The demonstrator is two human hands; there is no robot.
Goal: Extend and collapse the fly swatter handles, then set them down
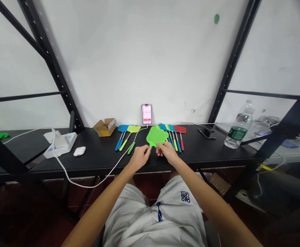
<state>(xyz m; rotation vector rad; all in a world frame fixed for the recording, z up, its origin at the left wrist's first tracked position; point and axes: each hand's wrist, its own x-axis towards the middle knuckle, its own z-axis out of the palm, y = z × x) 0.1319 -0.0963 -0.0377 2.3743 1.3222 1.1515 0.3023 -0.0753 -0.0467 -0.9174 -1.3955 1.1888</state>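
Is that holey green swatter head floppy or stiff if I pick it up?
The green swatter head looks thin and full of holes, so it's probably light and a bit bendy. Being broad and flat, it likely wouldn't roll.

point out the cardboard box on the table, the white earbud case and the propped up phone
box (104, 132): head view, on its yellowish front side
earbud case (79, 151): head view, on its white lid
propped up phone (147, 115): head view, on its lit screen

2 forearms reach forward; left hand (140, 157) and right hand (167, 151) near, fingers apparently pinched.
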